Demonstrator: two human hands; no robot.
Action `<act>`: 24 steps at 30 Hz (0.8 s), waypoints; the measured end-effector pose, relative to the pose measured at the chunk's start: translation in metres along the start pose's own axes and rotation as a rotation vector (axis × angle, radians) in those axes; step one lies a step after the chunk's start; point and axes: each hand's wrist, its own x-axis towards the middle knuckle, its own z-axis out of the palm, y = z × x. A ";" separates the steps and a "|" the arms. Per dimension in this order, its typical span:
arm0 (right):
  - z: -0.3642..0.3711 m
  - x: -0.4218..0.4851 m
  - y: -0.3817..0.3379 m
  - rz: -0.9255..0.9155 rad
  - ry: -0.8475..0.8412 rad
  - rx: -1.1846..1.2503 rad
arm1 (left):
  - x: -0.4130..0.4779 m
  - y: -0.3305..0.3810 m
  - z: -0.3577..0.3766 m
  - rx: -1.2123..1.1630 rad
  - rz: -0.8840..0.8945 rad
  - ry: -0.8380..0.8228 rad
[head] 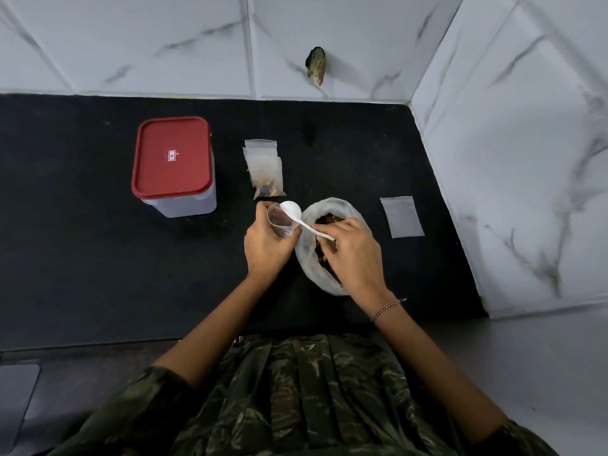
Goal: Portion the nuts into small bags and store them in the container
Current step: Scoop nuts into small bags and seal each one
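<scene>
My left hand grips a small clear bag with its mouth held open. My right hand pinches the handle of a white plastic spoon, whose bowl sits at the small bag's mouth. Under my right hand stands a large open plastic bag of nuts, partly hidden by the hand. A small stack of bags lies behind, the front one holding nuts. The container, clear with a red lid shut on it, stands at the left.
One empty small bag lies flat to the right on the black counter. Marble-tiled walls close off the back and right side. A hole shows in the back wall.
</scene>
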 end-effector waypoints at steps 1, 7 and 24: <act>0.001 0.001 -0.001 0.095 -0.040 0.104 | 0.000 0.001 -0.001 0.009 -0.003 -0.001; 0.002 0.004 -0.001 0.435 -0.118 0.539 | 0.000 0.000 -0.005 0.030 0.001 -0.002; 0.053 -0.015 -0.040 0.265 -0.441 0.217 | -0.007 -0.027 -0.028 -0.003 -0.034 0.058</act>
